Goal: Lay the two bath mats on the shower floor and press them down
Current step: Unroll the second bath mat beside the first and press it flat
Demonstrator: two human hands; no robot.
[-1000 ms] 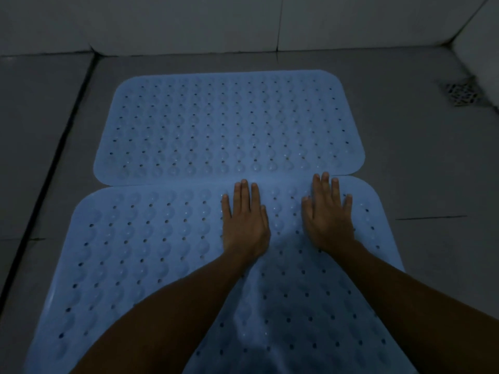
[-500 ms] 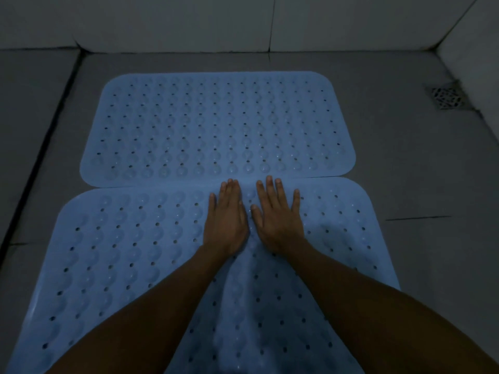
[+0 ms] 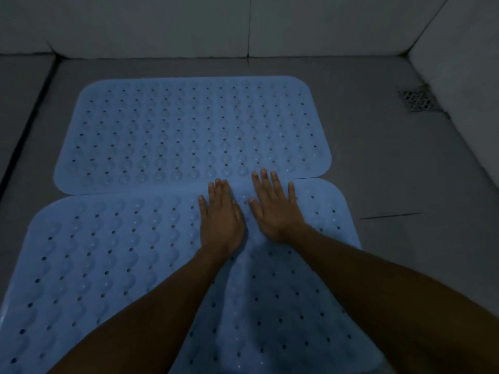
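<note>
Blue rubber near mat under both flat palms — left hand, right hand — fingertips at far blue mat seam, running crosswise.

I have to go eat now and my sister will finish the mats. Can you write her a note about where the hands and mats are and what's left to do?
Left hand: flat, fingers straight, pressing the near mat close to its far edge.
Right hand: flat beside it, fingers spread, fingertips reaching the seam where the near mat meets the far mat.
Both mats lie on the shower floor, long edges together; the drain is uncovered at far right.
Done: both mats laid.
Left: probably press the rest of the near mat, then the far mat. I can't tell which spots are already stuck down.
</note>
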